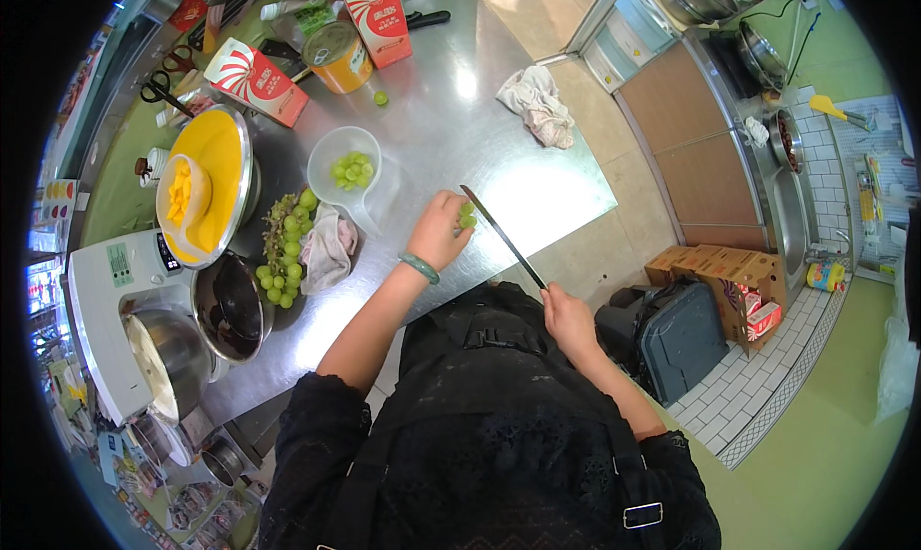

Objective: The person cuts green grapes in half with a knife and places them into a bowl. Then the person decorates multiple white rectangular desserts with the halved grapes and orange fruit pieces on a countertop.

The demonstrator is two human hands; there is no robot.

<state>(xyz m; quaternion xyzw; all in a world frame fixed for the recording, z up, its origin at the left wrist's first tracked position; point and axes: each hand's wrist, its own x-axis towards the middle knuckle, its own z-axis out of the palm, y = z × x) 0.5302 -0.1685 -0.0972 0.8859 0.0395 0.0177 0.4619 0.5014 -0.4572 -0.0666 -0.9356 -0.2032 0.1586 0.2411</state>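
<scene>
My left hand (440,227), with a jade-green bangle (419,268) at the wrist, has its fingers on cut green grape pieces (468,216) at the steel table. A long narrow knife (504,236) is gripped by its handle in my right hand (568,319). Its blade slants up and left, with the tip just right of the grape pieces. Up and left of my left hand stands a translucent white plastic measuring cup (365,208) with cut green grapes (352,170) in it. A bunch of green grapes (290,251) lies further left, beside a crumpled cloth (331,248).
A steel bowl of yellow filling (229,140) carries a cup of diced yellow fruit (179,192). A stand mixer (108,319) and a dark-coated bowl (229,305) sit at left. Cartons (257,80), a can (338,60) and a black-handled knife (429,19) stand or lie behind; a rag (538,107) lies right.
</scene>
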